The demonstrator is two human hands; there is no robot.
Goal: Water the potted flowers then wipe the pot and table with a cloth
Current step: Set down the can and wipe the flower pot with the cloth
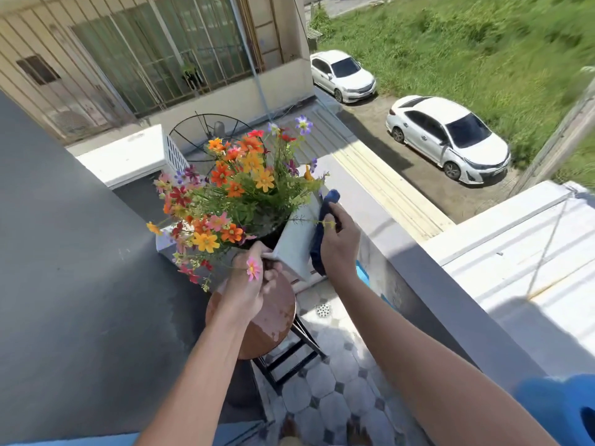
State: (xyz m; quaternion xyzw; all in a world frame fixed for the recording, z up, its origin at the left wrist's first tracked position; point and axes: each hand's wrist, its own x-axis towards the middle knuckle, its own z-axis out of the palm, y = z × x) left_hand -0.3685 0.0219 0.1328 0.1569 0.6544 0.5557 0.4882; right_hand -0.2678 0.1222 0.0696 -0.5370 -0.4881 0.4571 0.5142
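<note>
In the head view, a white, flat-sided pot filled with orange, yellow, red, pink and purple flowers is seen tilted and lifted above a small round table. The pot is gripped at its near lower corner by the left hand, whose fingers are curled around the edge, a pink bloom lying across the knuckles. A dark blue cloth is pressed flat against the pot's right face by the right hand, which is closed over the fabric; one end of the cloth is bunched above the fingers and the other hangs below the palm. The table's top is brown wood, worn and blotched with pale patches, and is carried on a black metal frame; whether the pot touches it cannot be told. Close on the left a dark grey wall is found, and close on the right a grey parapet, so that only a narrow strip of pale tiled floor with a round drain is left open around the table. Beyond the parapet, two white cars are parked beside grass.
</note>
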